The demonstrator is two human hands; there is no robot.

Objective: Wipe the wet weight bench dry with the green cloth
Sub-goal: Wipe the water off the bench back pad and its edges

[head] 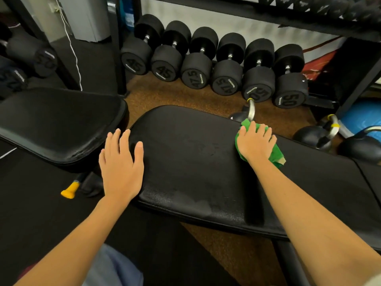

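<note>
Weight bench (191, 162): black padded top, dull damp patches visible near its front edge; right hand (254, 144) pressed flat on green cloth (276, 154) at the far side of the pad, fingers spread over the cloth; left hand (121, 164) open, fingers straight, resting at the pad's left end; second bench pad (59, 122) just beside, left; dumbbells (212, 65) racked behind; kettlebells (321, 135) on floor, right
</note>
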